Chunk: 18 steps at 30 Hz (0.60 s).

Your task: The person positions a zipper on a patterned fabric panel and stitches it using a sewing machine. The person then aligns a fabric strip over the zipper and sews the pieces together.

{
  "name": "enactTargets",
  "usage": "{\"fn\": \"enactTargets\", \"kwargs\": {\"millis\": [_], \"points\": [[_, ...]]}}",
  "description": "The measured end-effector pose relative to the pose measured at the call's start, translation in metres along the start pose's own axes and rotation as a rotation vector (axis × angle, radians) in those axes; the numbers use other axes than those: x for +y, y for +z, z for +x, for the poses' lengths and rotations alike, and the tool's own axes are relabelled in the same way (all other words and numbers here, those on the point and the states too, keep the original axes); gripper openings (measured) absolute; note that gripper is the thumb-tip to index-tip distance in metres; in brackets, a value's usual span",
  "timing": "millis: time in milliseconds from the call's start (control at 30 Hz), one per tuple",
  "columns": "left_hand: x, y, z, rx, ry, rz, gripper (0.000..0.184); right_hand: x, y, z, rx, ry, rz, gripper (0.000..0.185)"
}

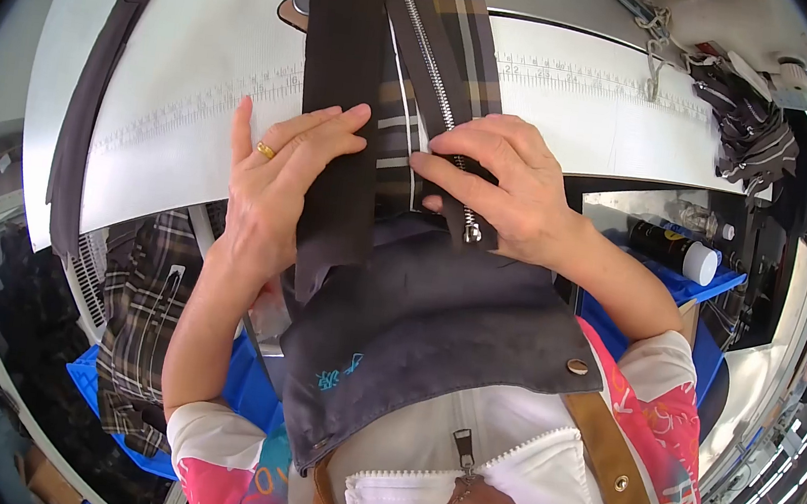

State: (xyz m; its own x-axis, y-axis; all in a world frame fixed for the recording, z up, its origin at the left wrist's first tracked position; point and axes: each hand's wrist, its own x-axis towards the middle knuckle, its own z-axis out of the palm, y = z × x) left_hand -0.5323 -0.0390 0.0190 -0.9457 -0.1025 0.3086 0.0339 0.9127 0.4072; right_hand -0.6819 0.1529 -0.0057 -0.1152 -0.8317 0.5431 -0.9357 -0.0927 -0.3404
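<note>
A dark fabric strip [346,56] and a metal zipper [427,46] on dark tape run lengthwise over plaid fabric [461,10] at the table's front edge. My left hand [284,169] lies on the dark strip with its fingers spread, a ring on one finger. On the right, my right hand [506,179] pinches the zipper tape and the edge of a thin white strip beside it. The zipper's slider [471,232] hangs just below my right fingers.
The white table [198,49] bears printed ruler marks. Folded dark strips [95,117] lie at its left. Bundled zippers [751,127] sit at the right end. Plaid cloth [148,313] hangs at lower left; a black bottle [668,247] lies in a blue bin.
</note>
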Motion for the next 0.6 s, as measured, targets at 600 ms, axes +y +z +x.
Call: {"fn": "enactTargets", "kwargs": {"millis": [600], "points": [[0.012, 0.018, 0.007, 0.119, 0.090, -0.060, 0.025, -0.004, -0.006, 0.004, -0.054, 0.022, 0.046, 0.037]]}}
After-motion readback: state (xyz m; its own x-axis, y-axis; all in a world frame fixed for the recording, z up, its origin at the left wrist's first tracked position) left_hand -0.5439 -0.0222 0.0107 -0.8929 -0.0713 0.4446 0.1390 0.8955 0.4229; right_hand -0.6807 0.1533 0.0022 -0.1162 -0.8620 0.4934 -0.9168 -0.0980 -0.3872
